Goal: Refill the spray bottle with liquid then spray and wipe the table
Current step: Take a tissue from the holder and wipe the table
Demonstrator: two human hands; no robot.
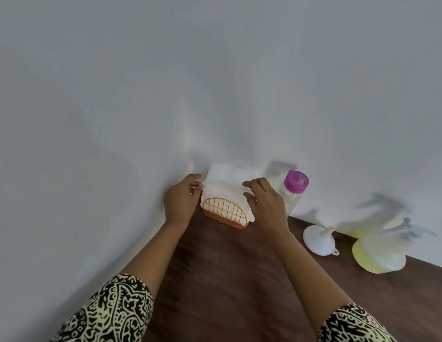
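Wood table [227,280]: open at 6 o'clock of holder [224,213].
Left hand [180,201]: pinches napkins [224,183] at 9 o'clock edge.
Right hand [266,203]: pinches their 3 o'clock edge.
Sprayer [377,253]: 3 o'clock, well apart.

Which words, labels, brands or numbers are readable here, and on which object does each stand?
No text is readable.
On the pink lid: a pale mark, too blurred to read.
On the spray bottle, funnel, napkins, holder: no text shows.
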